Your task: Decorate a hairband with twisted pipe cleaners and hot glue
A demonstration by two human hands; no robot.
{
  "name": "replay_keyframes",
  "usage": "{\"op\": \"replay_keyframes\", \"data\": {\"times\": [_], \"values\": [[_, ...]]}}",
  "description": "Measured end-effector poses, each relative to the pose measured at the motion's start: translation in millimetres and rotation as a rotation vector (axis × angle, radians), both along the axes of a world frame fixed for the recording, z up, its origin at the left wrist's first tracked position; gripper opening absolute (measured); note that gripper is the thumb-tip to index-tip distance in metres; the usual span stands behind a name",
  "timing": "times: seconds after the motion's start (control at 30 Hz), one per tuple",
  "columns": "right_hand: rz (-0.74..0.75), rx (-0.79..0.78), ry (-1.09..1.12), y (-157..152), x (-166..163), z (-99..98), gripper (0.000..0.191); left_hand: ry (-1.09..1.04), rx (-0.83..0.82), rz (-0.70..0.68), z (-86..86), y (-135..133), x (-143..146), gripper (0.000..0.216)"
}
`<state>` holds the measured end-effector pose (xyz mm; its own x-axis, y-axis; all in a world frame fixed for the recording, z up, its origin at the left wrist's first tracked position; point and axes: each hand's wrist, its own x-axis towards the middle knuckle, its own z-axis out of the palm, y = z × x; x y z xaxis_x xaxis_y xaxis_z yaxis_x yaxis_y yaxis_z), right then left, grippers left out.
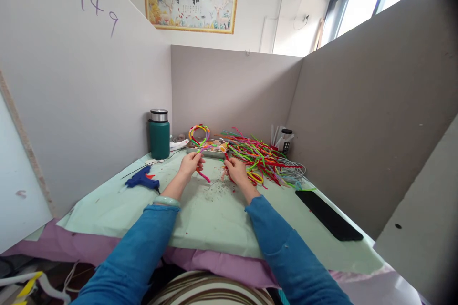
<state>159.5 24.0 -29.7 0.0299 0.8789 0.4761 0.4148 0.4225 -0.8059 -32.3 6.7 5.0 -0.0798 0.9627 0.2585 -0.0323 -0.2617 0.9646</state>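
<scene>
Both of my hands are over the middle of the green-covered table. My left hand (192, 164) is closed on a loop of twisted colourful pipe cleaners (208, 133), which rises above the fingers. A pink end (204, 175) pokes out below that hand. My right hand (235, 170) pinches a strand with a red tip (226, 156), apparently a pipe cleaner; its lower part is hidden by the fingers. Just behind the hands stands a metal tray (214, 154) with small pieces in it. A large heap of loose pipe cleaners (259, 155) lies beyond my right hand.
At the left are a blue glue gun (142, 179) and a green bottle (159, 138). A coil of grey wire (295, 167) and a black flat pad (327, 214) lie to the right. A dark-capped container (285, 140) stands behind the heap. Grey partitions (232, 83) enclose the table.
</scene>
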Motion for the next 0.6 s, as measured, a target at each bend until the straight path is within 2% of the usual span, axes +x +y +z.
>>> {"op": "replay_keyframes", "data": {"times": [0.23, 0.4, 0.6], "values": [[0.053, 0.059, 0.131, -8, -8, 5.5, 0.023, -0.014, 0.005, -0.022, -1.5, 1, -2, 0.021], [0.191, -0.055, 0.341, -14, -15, 9.9, 0.019, -0.011, 0.022, -0.043, -0.1, -2, 0, 0.019], [0.297, -0.096, 0.562, -13, -18, 8.6, 0.016, -0.008, 0.044, -0.061, 1.1, -4, 1, 0.017]]}}
